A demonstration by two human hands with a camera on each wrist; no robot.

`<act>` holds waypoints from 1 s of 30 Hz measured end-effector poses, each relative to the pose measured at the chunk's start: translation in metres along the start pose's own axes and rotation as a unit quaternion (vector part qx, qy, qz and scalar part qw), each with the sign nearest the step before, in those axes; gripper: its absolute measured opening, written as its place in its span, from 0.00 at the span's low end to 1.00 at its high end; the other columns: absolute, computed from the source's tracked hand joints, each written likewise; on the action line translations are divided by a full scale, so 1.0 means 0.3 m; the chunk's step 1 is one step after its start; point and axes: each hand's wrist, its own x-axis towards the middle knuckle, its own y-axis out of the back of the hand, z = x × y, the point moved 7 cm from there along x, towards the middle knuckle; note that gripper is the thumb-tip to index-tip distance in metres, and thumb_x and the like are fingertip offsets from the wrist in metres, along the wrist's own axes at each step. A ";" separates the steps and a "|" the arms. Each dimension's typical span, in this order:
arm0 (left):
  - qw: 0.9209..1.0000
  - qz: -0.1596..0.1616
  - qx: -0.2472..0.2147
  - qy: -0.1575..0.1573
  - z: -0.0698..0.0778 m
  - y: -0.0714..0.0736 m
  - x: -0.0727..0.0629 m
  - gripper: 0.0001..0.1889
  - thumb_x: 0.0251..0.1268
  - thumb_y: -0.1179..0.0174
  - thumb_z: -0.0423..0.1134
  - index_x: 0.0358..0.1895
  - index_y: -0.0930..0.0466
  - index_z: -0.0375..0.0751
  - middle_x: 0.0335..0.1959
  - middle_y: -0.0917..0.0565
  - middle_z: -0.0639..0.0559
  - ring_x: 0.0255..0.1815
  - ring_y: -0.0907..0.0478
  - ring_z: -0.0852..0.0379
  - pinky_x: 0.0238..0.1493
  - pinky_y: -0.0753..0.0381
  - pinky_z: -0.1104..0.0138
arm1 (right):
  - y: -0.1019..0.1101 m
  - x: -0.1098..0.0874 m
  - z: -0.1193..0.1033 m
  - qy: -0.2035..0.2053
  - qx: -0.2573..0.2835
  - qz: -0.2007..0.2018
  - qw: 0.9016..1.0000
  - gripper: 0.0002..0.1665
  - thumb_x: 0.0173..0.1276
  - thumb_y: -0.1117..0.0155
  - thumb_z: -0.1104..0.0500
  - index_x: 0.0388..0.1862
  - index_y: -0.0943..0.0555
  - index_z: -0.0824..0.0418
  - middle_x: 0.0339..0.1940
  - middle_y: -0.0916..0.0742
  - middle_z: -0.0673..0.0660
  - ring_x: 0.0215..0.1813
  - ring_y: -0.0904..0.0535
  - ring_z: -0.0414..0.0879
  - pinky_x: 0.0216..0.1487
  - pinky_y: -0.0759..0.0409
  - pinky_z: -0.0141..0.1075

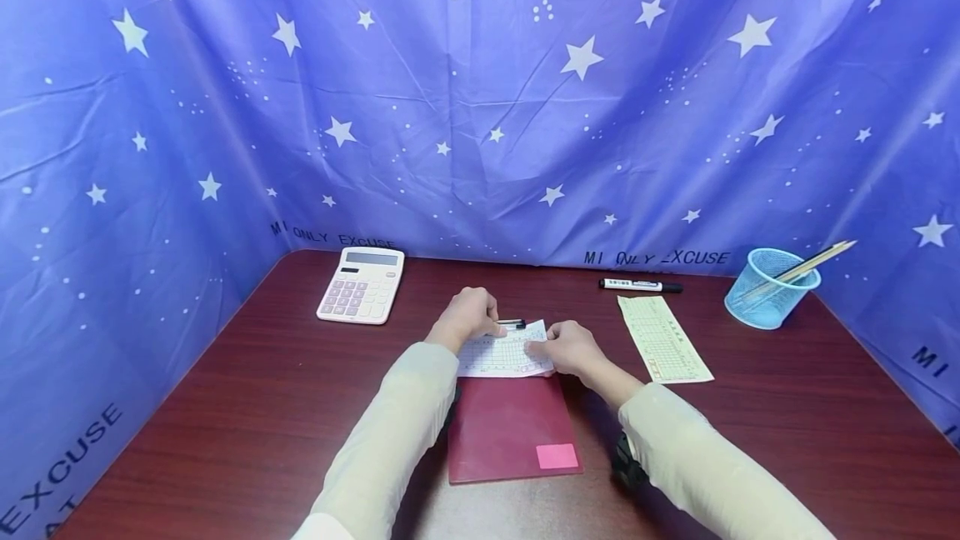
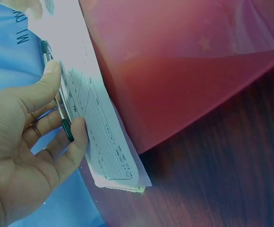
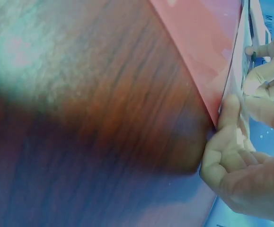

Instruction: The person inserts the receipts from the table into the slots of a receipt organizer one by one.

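White printed forms (image 1: 510, 355) lie across the top of a dark red folder (image 1: 510, 427); a strip of a yellow-green sheet (image 2: 143, 189) shows beneath them in the left wrist view. Along their top edge runs a slim metal clip (image 2: 64, 109) with dark ends. My left hand (image 1: 468, 315) is at that edge, thumb and fingers curled about the clip. With thumb and fingers, my right hand (image 1: 572, 348) pinches the forms at their right edge, by the folder's upper right corner. The right wrist view shows both hands close together, the forms seen nearly edge-on.
A calculator (image 1: 362, 285) lies at the back left. Right of the hands are a yellow-green form (image 1: 663, 340), a marker (image 1: 640, 285) and a blue mesh pen holder (image 1: 767, 290) containing pencils. A pink label (image 1: 557, 457) marks the folder's lower right. A starry blue curtain (image 1: 480, 107) hangs behind the table.
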 end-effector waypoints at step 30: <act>0.999 -0.018 -0.014 0.025 0.011 0.015 -0.006 0.12 0.54 0.21 0.39 0.23 0.16 0.41 0.24 0.22 0.55 0.34 0.28 0.57 0.39 0.27 0.67 | -0.014 0.008 0.008 -0.012 -0.079 0.049 0.996 0.21 0.62 0.25 0.59 0.14 0.26 0.58 0.11 0.20 0.51 0.13 0.22 0.37 0.19 0.31 0.27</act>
